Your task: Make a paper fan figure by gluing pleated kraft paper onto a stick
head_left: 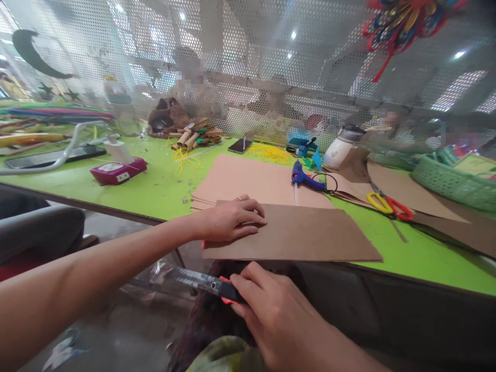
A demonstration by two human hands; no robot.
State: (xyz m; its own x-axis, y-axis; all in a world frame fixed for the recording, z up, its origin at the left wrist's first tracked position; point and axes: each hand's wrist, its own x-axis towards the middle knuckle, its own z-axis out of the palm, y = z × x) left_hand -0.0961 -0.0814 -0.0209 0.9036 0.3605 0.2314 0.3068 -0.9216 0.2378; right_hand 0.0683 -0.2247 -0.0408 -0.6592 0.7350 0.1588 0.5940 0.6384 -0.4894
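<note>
My left hand (236,218) lies flat on the left part of a brown paper sheet (306,235), its fingers stretched out toward the right. The sheet rests at the table's front edge. Below that edge, my right hand (267,299) is closed around the handle of a utility knife (209,281). Its metal blade is out and points left, apart from the paper. Behind the brown sheet lies a stack of lighter tan paper (248,178), partly covered by it.
On the green table (166,194) are a blue glue gun (304,178), scissors (387,204), a phone (240,145), a purple power strip (118,170) and rolled paper pieces (197,135). A green basket (453,181) stands at right. A perforated screen (248,62) rises behind.
</note>
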